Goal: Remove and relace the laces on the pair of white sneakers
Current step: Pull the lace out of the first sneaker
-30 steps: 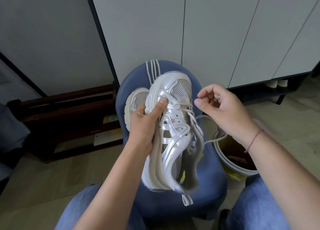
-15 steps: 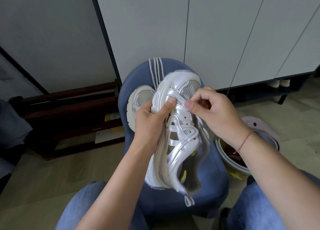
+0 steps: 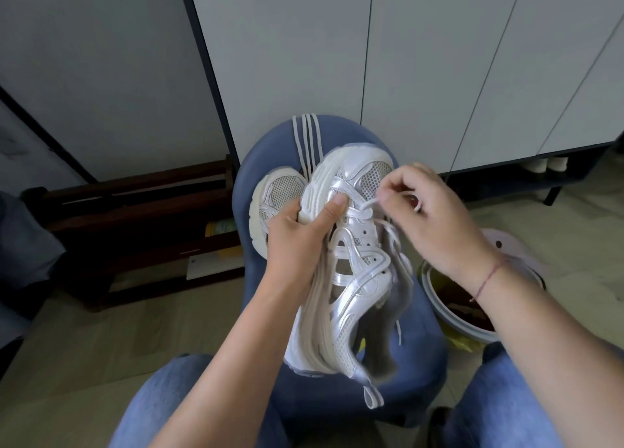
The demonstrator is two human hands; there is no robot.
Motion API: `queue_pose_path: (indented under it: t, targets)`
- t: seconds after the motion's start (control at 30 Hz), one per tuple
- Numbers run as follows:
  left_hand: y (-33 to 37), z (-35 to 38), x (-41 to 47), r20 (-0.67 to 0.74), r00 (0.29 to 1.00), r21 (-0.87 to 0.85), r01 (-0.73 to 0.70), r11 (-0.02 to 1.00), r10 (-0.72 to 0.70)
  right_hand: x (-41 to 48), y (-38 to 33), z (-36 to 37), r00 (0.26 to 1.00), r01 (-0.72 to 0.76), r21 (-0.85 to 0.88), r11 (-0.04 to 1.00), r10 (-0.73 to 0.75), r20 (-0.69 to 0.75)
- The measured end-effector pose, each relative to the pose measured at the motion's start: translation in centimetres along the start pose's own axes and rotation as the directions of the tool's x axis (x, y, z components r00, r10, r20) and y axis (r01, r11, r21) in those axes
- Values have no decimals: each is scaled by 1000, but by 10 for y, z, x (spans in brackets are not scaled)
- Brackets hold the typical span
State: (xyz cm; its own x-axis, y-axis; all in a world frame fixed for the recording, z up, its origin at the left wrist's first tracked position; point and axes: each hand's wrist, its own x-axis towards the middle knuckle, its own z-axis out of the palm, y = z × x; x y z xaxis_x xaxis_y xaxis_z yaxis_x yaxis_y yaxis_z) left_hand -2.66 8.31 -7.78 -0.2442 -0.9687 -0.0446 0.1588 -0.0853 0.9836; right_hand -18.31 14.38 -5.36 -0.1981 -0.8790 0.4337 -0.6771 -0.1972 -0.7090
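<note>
while the blue chair [image 3: 422, 363] stands between your knees, the silver-white sneaker [image 3: 354, 278] is held tilted over its seat, toe away from you, and the second sneaker [image 3: 277, 197] lies on the seat just left of it. your left hand [image 3: 297, 241] grips the first one's sole edge, thumb on top. your right hand [image 3: 435, 221] pinches the lace [image 3: 368, 204] near the toe eyelets.
</note>
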Motion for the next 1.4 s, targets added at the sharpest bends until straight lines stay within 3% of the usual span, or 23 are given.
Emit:
queue_pose_path:
  t: [0.07,0.13,0.23,0.37,0.43,0.5,0.63,0.7,0.9,1.27,1.4]
  targets:
    - [-2,1,0,7,1000,34,-18,999,18,-1,2,7,992,109,-251,962,-121,-34]
    - [-4,2,0,16,1000,46,-27,999,27,2,4,10,979,157,-293,943,-187,-78]
    - [-3,1,1,22,1000,8,12,1000,-12,4,5,2,963,173,-137,975,-196,-182]
    - [1,-2,2,17,998,-62,61,996,-60,9,14,-24,905,-61,126,990,108,-411]
    - [0,-2,2,12,998,-54,55,997,-54,9,22,-29,916,-175,99,980,199,-350]
    - [-2,-1,2,1,999,-32,49,998,-49,8,25,-24,948,-188,-16,982,178,-263]
    - [-4,1,3,-8,1000,-11,15,1000,-15,3,11,-7,991,68,-143,987,-84,-107]
    - [-5,2,3,-4,1000,2,-1,1000,1,1,6,2,989,122,-222,968,-137,-54]
    - [-6,1,2,26,1000,7,2,1000,-2,3,8,12,960,215,-387,897,-266,-84]
    - [-6,3,1,27,1000,-25,-5,1000,6,3,8,16,922,270,-424,864,-359,-144]
    - [-3,1,1,11,1000,-47,30,998,-29,8,17,3,904,168,-309,936,-271,-331]
